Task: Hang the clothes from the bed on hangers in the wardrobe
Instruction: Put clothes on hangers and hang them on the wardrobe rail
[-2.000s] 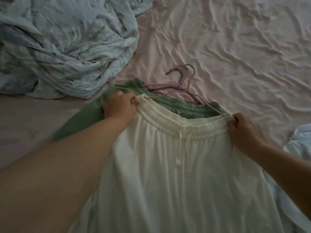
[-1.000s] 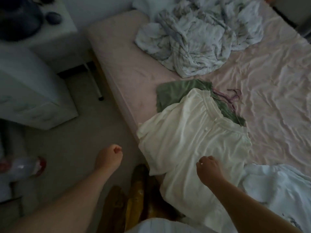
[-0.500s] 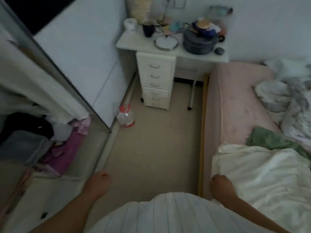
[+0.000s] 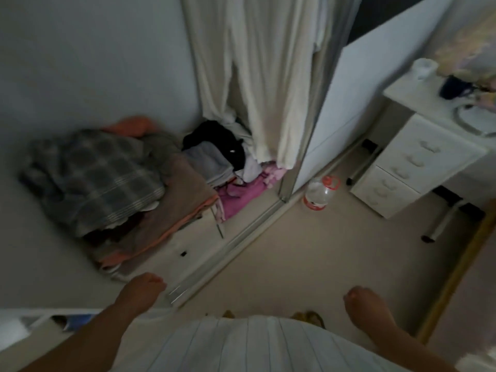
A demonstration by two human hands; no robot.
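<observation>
2 hands, left hand (image 4: 145,289) and right hand (image 4: 361,299), curled, holding nothing; 1 wardrobe (image 4: 255,76).

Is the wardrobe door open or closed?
Open. The sliding door is pushed to the right, so the wardrobe shows hanging pale clothes and piles of folded things on its floor.

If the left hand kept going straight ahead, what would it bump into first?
Probably the folded brownish blanket under the plaid one on the wardrobe floor; the left hand points that way, though depth is unclear.

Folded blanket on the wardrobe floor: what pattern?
Grey plaid blanket with pale stripes; head view, somewhat blurred.
</observation>
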